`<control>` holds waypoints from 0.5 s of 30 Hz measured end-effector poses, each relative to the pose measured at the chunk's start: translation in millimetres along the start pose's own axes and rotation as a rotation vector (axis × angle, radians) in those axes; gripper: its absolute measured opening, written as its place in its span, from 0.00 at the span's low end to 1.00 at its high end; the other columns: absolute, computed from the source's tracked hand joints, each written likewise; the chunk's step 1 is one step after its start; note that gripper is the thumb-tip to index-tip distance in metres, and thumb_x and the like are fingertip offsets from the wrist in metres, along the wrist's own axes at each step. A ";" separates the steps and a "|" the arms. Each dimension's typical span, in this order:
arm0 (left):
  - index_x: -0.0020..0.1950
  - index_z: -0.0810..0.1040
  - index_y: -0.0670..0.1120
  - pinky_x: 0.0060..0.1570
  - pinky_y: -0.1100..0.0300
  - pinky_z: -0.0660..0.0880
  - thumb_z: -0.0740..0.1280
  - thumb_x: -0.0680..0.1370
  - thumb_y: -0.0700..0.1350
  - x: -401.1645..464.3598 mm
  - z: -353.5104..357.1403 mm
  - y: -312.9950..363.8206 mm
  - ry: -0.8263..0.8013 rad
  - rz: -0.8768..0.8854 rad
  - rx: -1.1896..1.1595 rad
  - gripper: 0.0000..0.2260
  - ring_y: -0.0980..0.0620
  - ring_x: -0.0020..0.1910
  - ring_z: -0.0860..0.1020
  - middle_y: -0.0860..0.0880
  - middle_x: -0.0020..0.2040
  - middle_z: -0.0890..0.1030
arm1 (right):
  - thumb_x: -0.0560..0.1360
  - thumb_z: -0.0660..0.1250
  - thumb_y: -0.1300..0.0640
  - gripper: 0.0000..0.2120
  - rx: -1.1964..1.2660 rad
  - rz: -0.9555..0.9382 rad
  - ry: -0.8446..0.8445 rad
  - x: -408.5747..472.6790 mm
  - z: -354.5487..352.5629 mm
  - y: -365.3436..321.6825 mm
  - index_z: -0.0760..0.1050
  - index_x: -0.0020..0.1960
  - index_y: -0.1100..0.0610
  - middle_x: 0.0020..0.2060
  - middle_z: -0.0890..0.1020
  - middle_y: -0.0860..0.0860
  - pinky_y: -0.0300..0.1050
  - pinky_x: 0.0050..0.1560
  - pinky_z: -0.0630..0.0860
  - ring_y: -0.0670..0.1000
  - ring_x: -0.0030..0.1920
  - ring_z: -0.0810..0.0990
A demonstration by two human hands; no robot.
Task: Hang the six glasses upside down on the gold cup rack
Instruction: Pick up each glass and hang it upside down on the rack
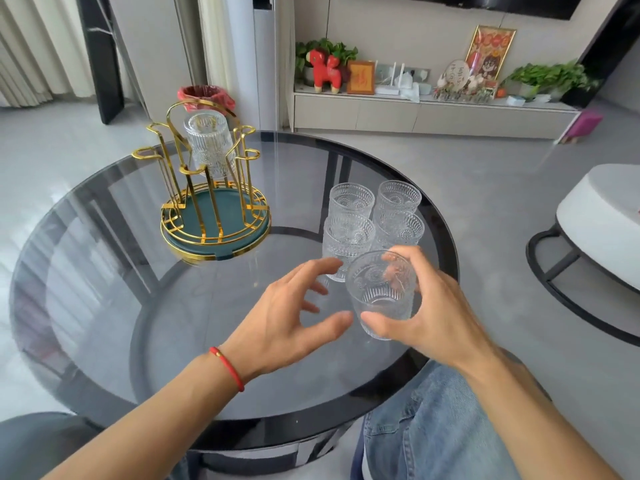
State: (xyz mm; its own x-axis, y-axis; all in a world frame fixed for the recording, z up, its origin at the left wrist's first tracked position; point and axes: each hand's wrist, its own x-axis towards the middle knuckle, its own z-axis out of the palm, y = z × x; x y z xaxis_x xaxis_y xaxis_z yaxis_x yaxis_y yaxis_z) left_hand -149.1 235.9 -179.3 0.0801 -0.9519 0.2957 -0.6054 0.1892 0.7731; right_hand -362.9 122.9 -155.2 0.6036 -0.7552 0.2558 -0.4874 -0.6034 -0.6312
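Smoked glass makes up the round worktop (104, 271), dark-rimmed, with its frame showing through; it stands on a pale grey floor in a living room. A low cabinet (415, 116) along the far wall carries plants, frames and a red toy horse (327, 72). A white round stool or table (602, 216) sits off to the right.

The gold cup rack (211, 188) stands at the worktop's far left on a green tray with gold wire rim. One glass (209, 142) hangs upside down on a rear peg — the other pegs in view are bare.

Four upright glasses (374, 216) cluster in a tight square right of centre, near the right edge, touching or nearly so (the clear walls make it hard to tell).

The right hand (433, 306) is clamped around a fifth glass (382, 292), thumb below and fingers behind, holding it tilted with its mouth toward the camera, just in front of the cluster. The left hand (294, 313) has its fingers spread apart and holds nothing; it hovers just beside that glass, with a red cord on the wrist.

Between rack and cluster, and across the near half, the worktop is bare — open room for the arms.
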 end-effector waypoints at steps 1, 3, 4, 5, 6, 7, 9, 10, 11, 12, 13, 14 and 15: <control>0.75 0.68 0.56 0.51 0.52 0.83 0.73 0.74 0.61 0.1 -1.1 3.9 -0.024 -0.060 -0.153 0.32 0.51 0.59 0.80 0.55 0.68 0.76 | 0.61 0.80 0.36 0.37 0.044 -0.061 -0.023 1.1 2.8 -4.8 0.69 0.65 0.40 0.55 0.81 0.37 0.36 0.54 0.75 0.43 0.56 0.81; 0.75 0.67 0.58 0.55 0.48 0.83 0.75 0.71 0.62 1.2 -2.9 8.6 -0.069 -0.146 -0.362 0.35 0.50 0.61 0.80 0.53 0.67 0.76 | 0.61 0.80 0.37 0.39 0.055 -0.157 -0.089 6.5 10.7 -13.5 0.70 0.68 0.42 0.58 0.79 0.39 0.38 0.57 0.75 0.45 0.60 0.80; 0.75 0.67 0.57 0.58 0.51 0.81 0.75 0.70 0.61 1.6 -4.9 9.3 -0.060 -0.137 -0.345 0.36 0.52 0.62 0.80 0.53 0.66 0.78 | 0.60 0.79 0.38 0.40 0.027 -0.202 -0.115 10.3 16.2 -18.4 0.71 0.69 0.43 0.59 0.79 0.41 0.43 0.60 0.76 0.46 0.62 0.79; 0.74 0.68 0.55 0.61 0.58 0.78 0.75 0.69 0.61 1.7 -7.5 9.3 -0.041 -0.115 -0.282 0.36 0.55 0.62 0.79 0.54 0.63 0.79 | 0.60 0.79 0.40 0.41 -0.005 -0.241 -0.126 14.5 22.5 -24.0 0.71 0.71 0.43 0.60 0.78 0.42 0.47 0.62 0.76 0.46 0.63 0.77; 0.73 0.69 0.55 0.60 0.64 0.75 0.75 0.68 0.61 2.3 -11.1 9.5 -0.011 -0.104 -0.207 0.35 0.58 0.61 0.79 0.55 0.61 0.80 | 0.60 0.79 0.41 0.42 -0.024 -0.265 -0.127 18.4 28.7 -29.5 0.71 0.72 0.44 0.60 0.78 0.43 0.49 0.63 0.75 0.47 0.63 0.76; 0.71 0.70 0.56 0.58 0.67 0.74 0.74 0.67 0.62 3.0 -15.9 9.9 0.035 -0.115 -0.165 0.34 0.59 0.59 0.79 0.56 0.58 0.81 | 0.61 0.79 0.40 0.42 -0.020 -0.278 -0.122 22.5 34.7 -34.8 0.72 0.72 0.45 0.59 0.77 0.44 0.48 0.64 0.74 0.47 0.62 0.75; 0.70 0.73 0.56 0.55 0.63 0.78 0.74 0.66 0.61 4.2 -29.4 8.9 0.138 -0.182 -0.221 0.34 0.57 0.57 0.81 0.54 0.57 0.82 | 0.64 0.79 0.37 0.41 0.030 -0.280 -0.092 30.5 44.9 -43.8 0.72 0.73 0.46 0.59 0.77 0.43 0.40 0.64 0.72 0.45 0.63 0.75; 0.71 0.73 0.54 0.52 0.56 0.81 0.75 0.66 0.60 5.4 -37.4 7.4 0.189 -0.249 -0.352 0.34 0.53 0.56 0.82 0.50 0.58 0.82 | 0.66 0.78 0.35 0.39 0.070 -0.261 -0.072 34.5 49.5 -47.7 0.71 0.73 0.46 0.60 0.77 0.41 0.36 0.64 0.70 0.44 0.63 0.75; 0.70 0.74 0.51 0.47 0.49 0.84 0.75 0.66 0.58 6.7 -45.4 5.9 0.235 -0.321 -0.522 0.33 0.48 0.56 0.83 0.44 0.60 0.81 | 0.68 0.75 0.34 0.37 0.120 -0.226 -0.056 38.5 53.9 -51.1 0.71 0.73 0.45 0.62 0.76 0.41 0.33 0.63 0.69 0.42 0.65 0.75; 0.69 0.75 0.48 0.44 0.44 0.85 0.76 0.67 0.55 8.4 -54.5 4.0 0.280 -0.377 -0.670 0.32 0.45 0.58 0.82 0.39 0.62 0.79 | 0.70 0.72 0.33 0.35 0.180 -0.181 -0.051 42.8 58.4 -54.4 0.70 0.73 0.44 0.63 0.76 0.41 0.31 0.62 0.69 0.40 0.66 0.74; 0.68 0.75 0.45 0.43 0.41 0.84 0.76 0.68 0.53 10.1 -63.8 0.1 0.320 -0.406 -0.770 0.31 0.42 0.61 0.80 0.36 0.63 0.77 | 0.73 0.69 0.32 0.32 0.249 -0.133 -0.056 47.0 63.0 -58.7 0.70 0.73 0.43 0.64 0.77 0.40 0.30 0.61 0.70 0.38 0.65 0.75; 0.67 0.75 0.42 0.43 0.39 0.84 0.75 0.68 0.51 11.6 -72.1 -5.3 0.350 -0.416 -0.846 0.30 0.40 0.63 0.78 0.34 0.64 0.75 | 0.76 0.66 0.32 0.29 0.321 -0.088 -0.071 51.7 68.0 -64.6 0.70 0.73 0.42 0.62 0.79 0.41 0.32 0.59 0.73 0.37 0.63 0.78; 0.66 0.75 0.39 0.44 0.38 0.83 0.74 0.68 0.49 12.5 -79.1 -10.9 0.370 -0.416 -0.920 0.29 0.38 0.65 0.75 0.34 0.64 0.75 | 0.78 0.64 0.32 0.27 0.389 -0.053 -0.090 56.3 72.6 -70.6 0.70 0.73 0.42 0.59 0.81 0.43 0.36 0.57 0.78 0.39 0.58 0.82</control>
State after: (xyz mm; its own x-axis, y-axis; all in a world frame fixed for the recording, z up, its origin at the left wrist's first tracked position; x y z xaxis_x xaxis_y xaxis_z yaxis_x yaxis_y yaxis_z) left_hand -78.8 241.0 -139.6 0.4703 -0.8807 -0.0557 0.3411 0.1232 0.9319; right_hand -248.6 141.6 -149.4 0.6826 -0.6898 0.2413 -0.1894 -0.4859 -0.8533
